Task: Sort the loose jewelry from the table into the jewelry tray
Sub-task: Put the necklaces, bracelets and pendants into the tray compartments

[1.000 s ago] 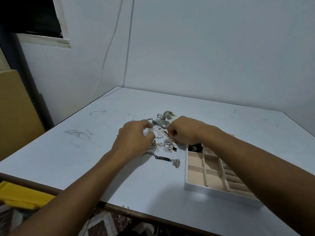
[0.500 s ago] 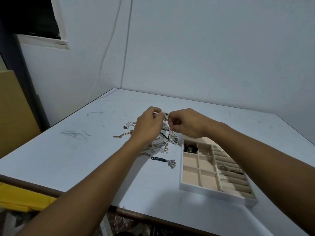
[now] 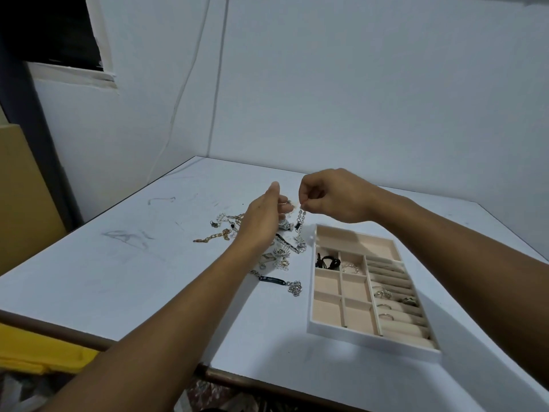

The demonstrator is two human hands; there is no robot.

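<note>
A silver chain (image 3: 300, 226) hangs above the pile of loose jewelry (image 3: 277, 254) on the white table (image 3: 133, 272). My right hand (image 3: 332, 197) pinches the chain's top end. My left hand (image 3: 263, 217) holds the same tangle just to its left, fingers curled round it. Right of the pile lies the white jewelry tray (image 3: 368, 337) with beige compartments; it holds a black band (image 3: 326, 261), a small chain and several rings (image 3: 383, 292). A gold chain (image 3: 212, 236) and a bracelet with a dark plate (image 3: 273, 280) lie on the table.
The table stands in a corner of white walls, a cable running down the wall behind it. Its front edge is close to me, with something yellow (image 3: 35, 349) below it at the left. A brown board (image 3: 23, 197) leans at the far left.
Both hands have risen from the pile, lifting the silver chain so it now hangs off the table. The view has tilted, showing the whole tray.
</note>
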